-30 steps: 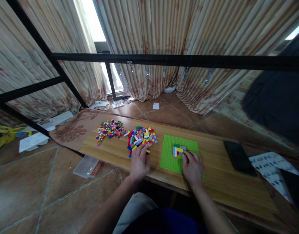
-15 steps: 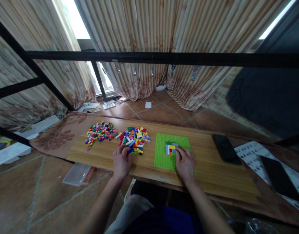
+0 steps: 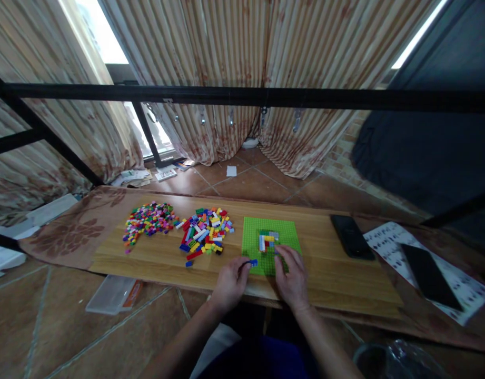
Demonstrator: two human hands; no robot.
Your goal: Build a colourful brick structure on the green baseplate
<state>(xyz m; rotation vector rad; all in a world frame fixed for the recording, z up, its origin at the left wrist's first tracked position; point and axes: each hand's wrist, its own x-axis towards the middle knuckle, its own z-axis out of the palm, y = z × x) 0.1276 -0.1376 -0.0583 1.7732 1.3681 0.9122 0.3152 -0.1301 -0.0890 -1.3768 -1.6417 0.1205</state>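
Nearest the wearer, the left hand [image 3: 231, 281] pinches a blue brick [image 3: 254, 262] at one end between thumb and forefinger. The brick juts out over the near-left part of the green baseplate [image 3: 249, 237]; the end grip presumably serves to leave most of it clear of the fingers.

The right hand [image 3: 293, 276] is over the baseplate's right half, fingers curled and thumb set apart below the forefinger. Its fingertips are at the near-right side of a brick cluster [image 3: 268, 238]; whether they grip a piece or merely steady the cluster cannot be told at this scale.

The cluster sits around the middle of the baseplate, white, yellow, red, green and grey pieces among it. The baseplate lies flat on the wooden board [image 3: 321, 284], directly before the wearer, where both hands reach it without stretching.

To its left, a pile of larger bricks [image 3: 206, 231] lies on the left hand's side, judged convenient for that hand. Beyond it, a pile of small pieces [image 3: 151, 221] is heaped largely apart, which suggests sorting by size.

At the right, a black phone [image 3: 352, 237] lies well apart from the bricks, leaving working room between. Farthest off, striped curtains [image 3: 210, 47] hang behind a black rail [image 3: 210, 95].
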